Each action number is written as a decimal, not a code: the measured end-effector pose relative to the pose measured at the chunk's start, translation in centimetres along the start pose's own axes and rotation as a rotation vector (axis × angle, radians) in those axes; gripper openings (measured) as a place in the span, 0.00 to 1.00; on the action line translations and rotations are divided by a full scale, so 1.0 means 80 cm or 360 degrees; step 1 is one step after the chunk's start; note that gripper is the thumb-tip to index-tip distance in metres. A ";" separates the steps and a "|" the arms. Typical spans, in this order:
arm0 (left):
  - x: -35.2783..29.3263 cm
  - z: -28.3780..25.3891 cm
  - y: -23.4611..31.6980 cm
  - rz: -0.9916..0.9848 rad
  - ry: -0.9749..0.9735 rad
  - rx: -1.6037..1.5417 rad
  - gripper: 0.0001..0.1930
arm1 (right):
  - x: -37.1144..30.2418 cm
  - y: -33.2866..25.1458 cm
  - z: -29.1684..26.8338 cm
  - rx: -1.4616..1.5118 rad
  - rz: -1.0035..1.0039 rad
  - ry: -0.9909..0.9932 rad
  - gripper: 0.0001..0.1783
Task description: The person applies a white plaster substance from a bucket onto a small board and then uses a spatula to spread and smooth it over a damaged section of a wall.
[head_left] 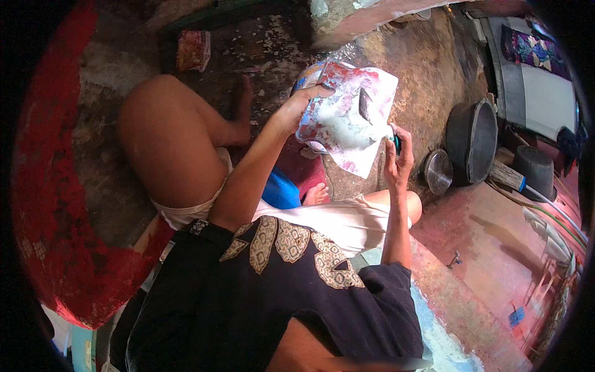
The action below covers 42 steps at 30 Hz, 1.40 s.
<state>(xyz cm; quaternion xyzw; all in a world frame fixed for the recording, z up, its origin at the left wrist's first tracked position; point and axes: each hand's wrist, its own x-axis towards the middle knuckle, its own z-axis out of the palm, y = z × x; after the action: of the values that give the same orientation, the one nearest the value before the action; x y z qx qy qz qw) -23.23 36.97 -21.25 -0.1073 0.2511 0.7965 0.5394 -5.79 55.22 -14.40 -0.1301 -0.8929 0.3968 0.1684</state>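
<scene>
The paint-smeared white mask [347, 115] was at one o'clock in the view, held up in front of the seated person, above the stained floor [427, 80]. Red, purple and bluish smears covered its pale surface, a dark slit opened in its right half, and its outer edge spread into uneven points. The left hand [305, 104], at twelve o'clock, grasped the mask by its left edge. The right hand [401, 162], between two and three o'clock, pinched a small dark-green object [396, 142] just beside the mask's right edge; whether that object touched the mask could not be told.

At three o'clock a round metal lid [439, 172] leaned near the right forearm [398, 226], with a deep black basin [474, 142] just beyond it, and a dark bucket [534, 170] was farther out in the same direction. A red-and-yellow packet [194, 51] lay at eleven o'clock. The person's black shirt [273, 304], with patterned tan patches, filled six o'clock, below white shorts [316, 221].
</scene>
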 end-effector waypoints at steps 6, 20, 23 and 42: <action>-0.009 0.007 0.001 0.0046 -0.0103 -0.0142 0.18 | -0.005 -0.003 0.000 -0.0012 -0.0061 0.0112 0.15; -0.030 0.021 0.018 0.0124 -0.0004 -0.0120 0.20 | -0.032 0.016 -0.019 -0.0135 0.0041 0.0064 0.17; -0.029 0.013 0.026 -0.0024 -0.0098 -0.0129 0.17 | -0.047 0.030 -0.024 -0.0116 0.0145 0.0063 0.17; 0.015 -0.065 0.000 0.0304 -0.0101 -0.0222 0.21 | -0.026 -0.028 -0.048 0.0403 0.1192 -0.0487 0.15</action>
<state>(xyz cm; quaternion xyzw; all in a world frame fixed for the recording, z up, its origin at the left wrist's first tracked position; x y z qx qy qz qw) -24.23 35.25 -26.18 -0.0949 0.1870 0.8627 0.4601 -2.56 55.55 -10.69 -0.3634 -0.7429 0.5519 -0.1071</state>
